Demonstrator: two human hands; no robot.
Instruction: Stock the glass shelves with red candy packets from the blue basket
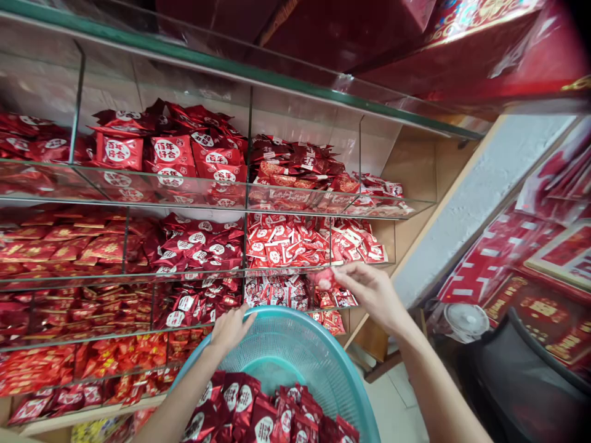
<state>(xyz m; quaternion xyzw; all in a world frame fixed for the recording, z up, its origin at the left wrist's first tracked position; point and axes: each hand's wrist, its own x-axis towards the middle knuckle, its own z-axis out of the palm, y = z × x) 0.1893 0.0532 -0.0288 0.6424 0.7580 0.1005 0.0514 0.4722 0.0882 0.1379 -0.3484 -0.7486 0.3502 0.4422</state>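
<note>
My left hand [231, 329] grips the far rim of a turquoise plastic basket [341, 363], its thumb along the edge. Inside the basket lies a heap of dark red packets [265, 418] with white round labels. My right hand [369, 289] is closed, pinching a small red packet [324, 279] between thumb and fingertips. That packet is slightly blurred and hangs in front of the shelf edge, above the basket's right side. Behind it, small red and white packets [281, 246] fill a shelf compartment.
Glass shelves [203, 280] with dividers hold red packets in several rows. Larger red boxes [443, 55] stand on the top glass. To the right are a wooden side panel [410, 166], a white round-lidded container [466, 320] and a black chair back [521, 369].
</note>
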